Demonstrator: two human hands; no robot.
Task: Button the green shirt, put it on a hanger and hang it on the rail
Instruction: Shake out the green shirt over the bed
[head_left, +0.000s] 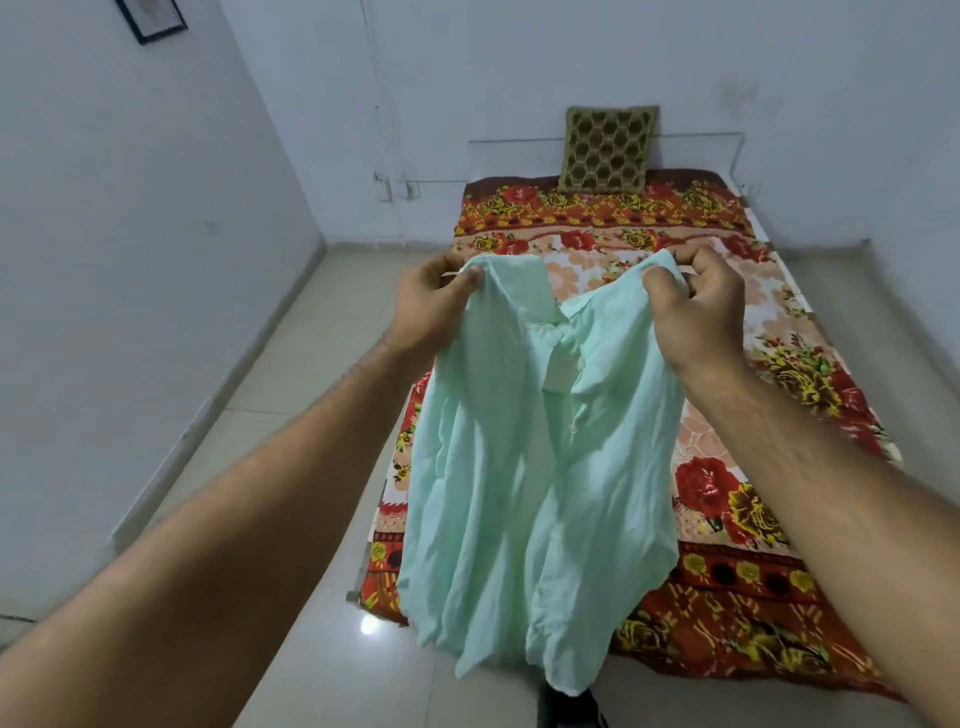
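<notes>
Pale walls (156, 260) close in a small room with a glossy tiled floor (311, 649), and a low bed runs away from you toward the far wall. It is covered by a floral bedspread (753, 597) in red, orange and yellow. A gold patterned cushion (608, 150) stands upright at its head, leaning on the wall. High on the wall to your left hangs a dark picture frame (150, 18), cut off by the edge of the view.

You hold the green shirt (519, 493) up in the air in front of you, over the near half of the bed. Your left hand (431, 306) pinches the top of the fabric on one side, thumb pressed against curled fingers. Your right hand (696, 306) does the same on the other side, its fingers bunched round a fold. The two hands are at the same height and apart, so the cloth between them dips in a V where the collar (524, 280) sits.

From your grip the shirt hangs loose and creased, with a seam or front edge running down its middle. Its lower edge falls in front of the near end of the bedspread and the floor. Whether any button is fastened cannot be told.
</notes>
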